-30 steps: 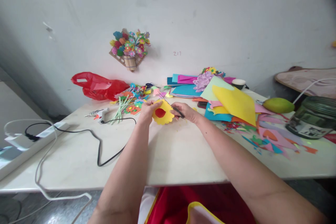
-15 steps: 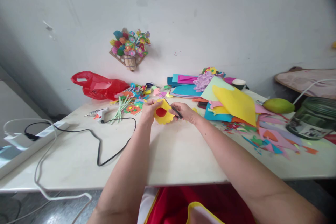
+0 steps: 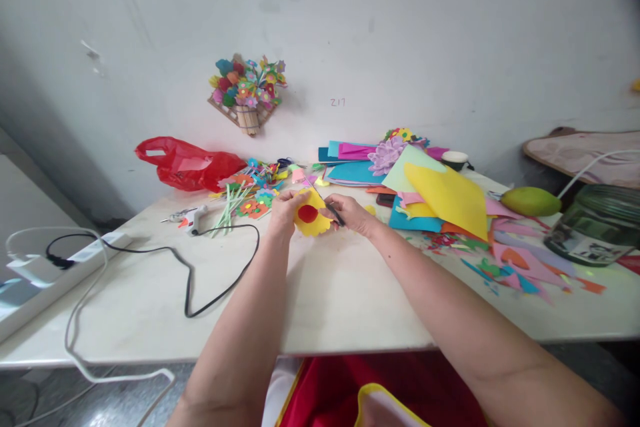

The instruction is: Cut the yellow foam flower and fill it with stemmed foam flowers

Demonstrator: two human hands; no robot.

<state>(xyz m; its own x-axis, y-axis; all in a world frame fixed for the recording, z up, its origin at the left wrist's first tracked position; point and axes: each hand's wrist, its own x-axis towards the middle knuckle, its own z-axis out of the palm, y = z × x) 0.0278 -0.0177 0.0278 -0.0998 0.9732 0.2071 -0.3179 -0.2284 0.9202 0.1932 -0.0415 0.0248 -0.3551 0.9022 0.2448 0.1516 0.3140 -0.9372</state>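
Between my hands is a yellow craft flower (image 3: 314,228) with a scalloped edge and a red round centre. My left hand (image 3: 283,213) pinches it by its left side. In my right hand (image 3: 353,213) is a pair of scissors (image 3: 336,215) with dark handles; the blades point up and left, against the flower's right edge. My right fingers are closed round the handles and partly hide them. Behind the flower lie small pink and yellow scraps (image 3: 297,175).
On the left are a white glue gun (image 3: 196,220) with a looping black cord, pale green sticks (image 3: 231,205) and a red plastic bag (image 3: 193,163). To the right lie a yellow sheet (image 3: 450,197), coloured scraps (image 3: 525,263), a green mango (image 3: 531,201) and a glass jar (image 3: 595,223).
The flower and the scissors have shifted very slightly, with a small turn of the flower. Both hands keep their hold, and nothing else has visibly moved.
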